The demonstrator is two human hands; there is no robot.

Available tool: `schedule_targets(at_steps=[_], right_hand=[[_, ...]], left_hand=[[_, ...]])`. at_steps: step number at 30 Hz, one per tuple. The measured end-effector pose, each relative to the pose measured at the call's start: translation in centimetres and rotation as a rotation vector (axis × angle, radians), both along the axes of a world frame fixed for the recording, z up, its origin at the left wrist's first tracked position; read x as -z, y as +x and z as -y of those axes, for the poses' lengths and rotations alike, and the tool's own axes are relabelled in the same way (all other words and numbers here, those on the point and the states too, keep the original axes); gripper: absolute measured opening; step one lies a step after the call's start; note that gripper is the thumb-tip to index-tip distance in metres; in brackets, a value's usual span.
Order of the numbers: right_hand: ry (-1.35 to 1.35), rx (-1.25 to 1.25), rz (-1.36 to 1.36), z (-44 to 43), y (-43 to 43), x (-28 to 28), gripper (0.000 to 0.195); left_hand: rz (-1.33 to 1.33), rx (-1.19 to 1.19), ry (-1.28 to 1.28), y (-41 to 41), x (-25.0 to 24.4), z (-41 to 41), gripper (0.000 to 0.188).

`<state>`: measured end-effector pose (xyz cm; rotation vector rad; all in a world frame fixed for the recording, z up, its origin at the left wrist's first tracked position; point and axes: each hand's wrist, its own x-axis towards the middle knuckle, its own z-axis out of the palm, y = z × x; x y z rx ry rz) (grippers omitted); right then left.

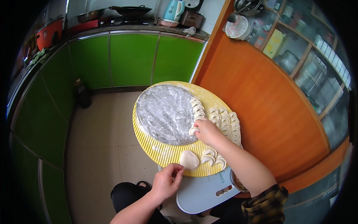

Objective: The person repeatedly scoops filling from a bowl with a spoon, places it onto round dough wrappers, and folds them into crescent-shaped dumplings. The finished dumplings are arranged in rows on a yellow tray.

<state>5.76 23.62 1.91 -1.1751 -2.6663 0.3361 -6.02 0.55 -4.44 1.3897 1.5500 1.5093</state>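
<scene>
My right hand [207, 131] holds a folded dumpling [193, 131] between thumb and fingers, at the right edge of a round sheet covered in clear plastic film [167, 114]. That sheet lies on a yellow ribbed round tray [156, 155]. A curved row of dumplings [197, 107] runs up from the hand along the film's edge. More dumplings [235, 127] stand in rows at the tray's right, and several [208, 159] lie near its front. My left hand [167, 179] has its fingertips at the lower left edge of a flat dough wrapper [189, 160].
A pale blue plastic board [201, 196] sticks out under the tray's front. Beside it, a bowl of brownish filling [239, 182] is partly hidden by my right arm. An orange wooden cabinet [260, 103] stands close at right; a dark bottle [82, 93] stands on the floor by green cupboards [132, 58].
</scene>
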Motion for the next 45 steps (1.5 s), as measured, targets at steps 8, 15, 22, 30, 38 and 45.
schedule_targets(at_steps=[8, 15, 22, 30, 38, 45], right_hand=[[0.091, 0.026, 0.024, 2.1, -0.8, -1.0, 0.025], [-0.216, -0.047, -0.059, 7.2, 1.6, 0.6, 0.029], [-0.259, -0.034, -0.181, 7.9, 1.9, 1.7, 0.022], [0.181, -0.268, -0.413, 13.4, 4.3, -2.1, 0.013], [0.227, -0.116, -0.452, 22.3, 13.7, -1.0, 0.026], [-0.461, 0.636, -1.292, 27.2, 26.0, 6.7, 0.044]], left_hand=[[0.034, 0.013, 0.001, -0.2, -0.4, 0.2, 0.009], [0.049, -0.009, -0.047, -0.3, -0.1, -0.2, 0.010], [0.126, 0.000, -0.072, -0.3, 0.2, -0.2, 0.009], [1.494, 0.426, -0.313, 1.1, -2.2, 0.3, 0.043], [1.589, 0.447, -0.321, 4.9, -3.8, 1.7, 0.048], [1.449, 0.419, -0.352, 9.3, -2.2, 2.1, 0.052]])
